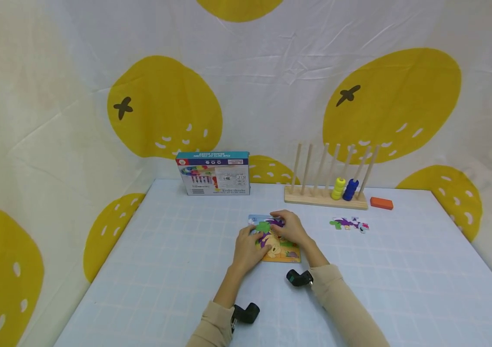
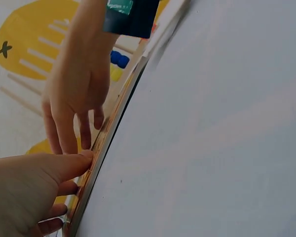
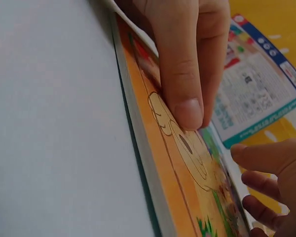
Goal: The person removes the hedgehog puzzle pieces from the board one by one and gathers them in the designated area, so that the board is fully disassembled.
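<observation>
A picture puzzle board (image 1: 287,258) with an orange border and a cream-coloured animal lies on the table. My left hand (image 1: 246,250) rests at its left side; the thumb touches the picture from above in the right wrist view. Over the upper right part of the board is my right hand (image 1: 289,228), with purple and green picture parts near its fingertips. From the right wrist, its thumb and fingers (image 3: 264,185) appear spread apart beside the board. Several loose puzzle pieces (image 1: 347,223), purple and green among them, lie to the right.
A cardboard box (image 1: 215,176) stands at the back left. At the back right is a wooden peg rack (image 1: 311,198) with yellow beads (image 1: 338,189) and blue beads (image 1: 350,190). An orange block (image 1: 381,203) lies beside it. Black wrist cameras (image 1: 248,313) stick out from the sleeves.
</observation>
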A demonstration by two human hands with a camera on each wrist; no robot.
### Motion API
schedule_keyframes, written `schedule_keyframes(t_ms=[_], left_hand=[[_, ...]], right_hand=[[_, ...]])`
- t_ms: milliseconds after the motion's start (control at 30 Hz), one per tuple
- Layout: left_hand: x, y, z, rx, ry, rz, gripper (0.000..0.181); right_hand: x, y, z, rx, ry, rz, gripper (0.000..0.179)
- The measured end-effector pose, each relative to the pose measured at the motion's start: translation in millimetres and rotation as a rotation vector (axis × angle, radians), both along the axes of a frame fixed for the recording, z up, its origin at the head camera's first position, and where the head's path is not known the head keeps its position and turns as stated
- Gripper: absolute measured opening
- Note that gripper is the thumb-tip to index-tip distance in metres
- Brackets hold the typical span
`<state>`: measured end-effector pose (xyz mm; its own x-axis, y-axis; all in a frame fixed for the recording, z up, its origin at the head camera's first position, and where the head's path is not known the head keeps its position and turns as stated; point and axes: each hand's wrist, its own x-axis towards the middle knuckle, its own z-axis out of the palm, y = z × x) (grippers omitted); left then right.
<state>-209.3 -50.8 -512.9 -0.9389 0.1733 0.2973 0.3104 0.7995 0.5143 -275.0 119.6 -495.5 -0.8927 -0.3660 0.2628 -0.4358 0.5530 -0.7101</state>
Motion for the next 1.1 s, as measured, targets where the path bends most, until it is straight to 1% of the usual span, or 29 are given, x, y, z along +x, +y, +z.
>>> schedule_keyframes(t_ms=[200,267,400,533,700,967,1100], left_hand=[[2.7,-2.0,-1.8,0.019,0.013,-0.021,0.042],[3.7,-2.9,-1.5,0.015,0.007,-0.032,0.042],[7.3,-4.9,1.1,0.029,-0.029,-0.052,0.044],[10.4,-6.1,3.1,0.064,-0.073,-0.062,0.045],[11.1,-7.0,3.2,0.072,-0.097,-0.07,0.044],[10.9,-8.5,4.0,0.078,-0.077,-0.083,0.044],[11.2,-9.0,4.1,0.077,-0.088,-0.084,0.044]], right_hand=[[-7.0,-17,-1.7,0.141,-0.004,-0.028,0.036],[-8.5,-20,-2.0,0.182,-0.003,-0.039,0.035],[-10.4,-22,-1.0,0.247,-0.016,-0.045,0.033],[-11.9,-22,3.2,0.261,-0.041,-0.03,0.032],[-14.6,-21,6.5,0.269,-0.081,-0.017,0.03],[-16.8,-19,9.5,0.277,-0.118,0.019,0.031],[-18.0,-20,9.8,0.277,-0.134,0.015,0.032]])
